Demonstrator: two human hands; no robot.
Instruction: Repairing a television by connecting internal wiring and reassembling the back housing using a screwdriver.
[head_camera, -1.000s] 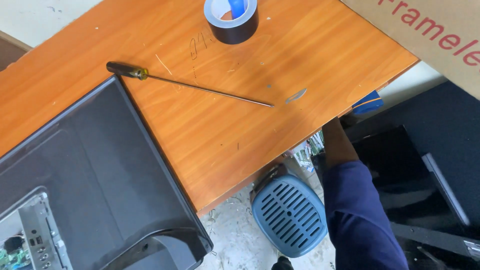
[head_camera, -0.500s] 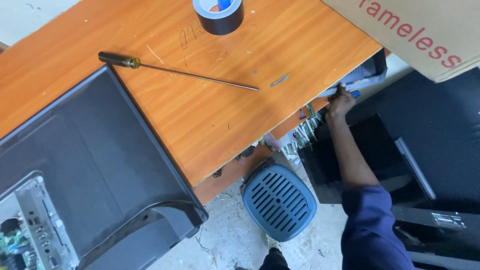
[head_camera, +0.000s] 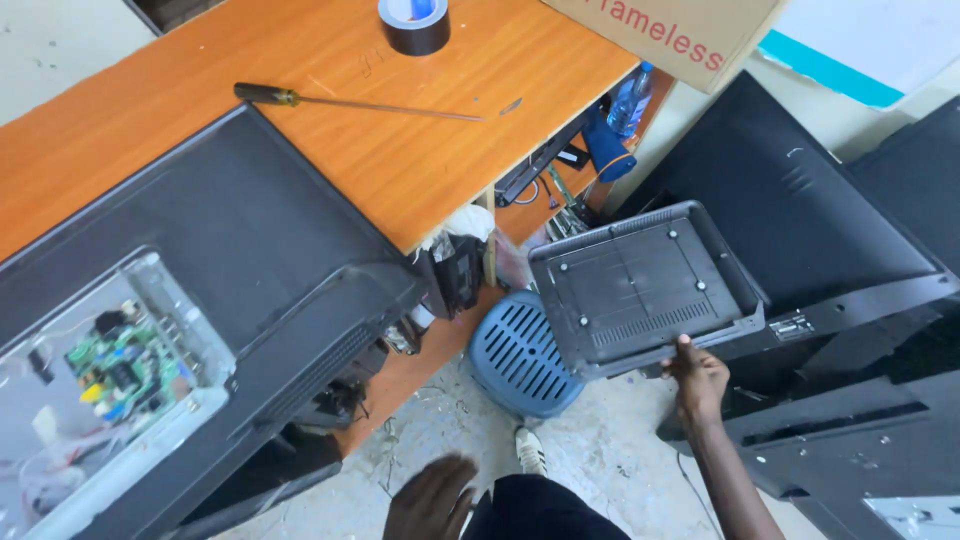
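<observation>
Holding: my right hand (head_camera: 698, 382) has its grip pinched on the near edge of a dark grey rectangular plastic back cover (head_camera: 645, 285), thumb on top of the rim, fingers hidden beneath it.
Cover position: it sits just beyond and above my right hand, tilted, its ribbed inner face with screw bosses turned up toward me, held in the air beside the tabletop and over the floor.
Below the cover: a round blue slotted plastic basket (head_camera: 520, 355) stands on the concrete floor (head_camera: 600, 470), partly overlapped by the cover's left corner.
Left hand: my left hand (head_camera: 432, 497) hangs low at the bottom of the view, fingers loosely spread, holding nothing, well apart from the cover.
Tabletop: the orange wooden tabletop (head_camera: 400, 160) carries a long screwdriver with a black and yellow handle (head_camera: 350, 102), a roll of black tape (head_camera: 414, 22) and a large black flat-screen set lying face down (head_camera: 210, 300), its green circuit board (head_camera: 118, 362) exposed.
Right side: more black flat-screen panels (head_camera: 850, 250) lean behind the cover.
Upper edge: a brown cardboard box (head_camera: 670, 35) overhangs the tabletop's far corner.
</observation>
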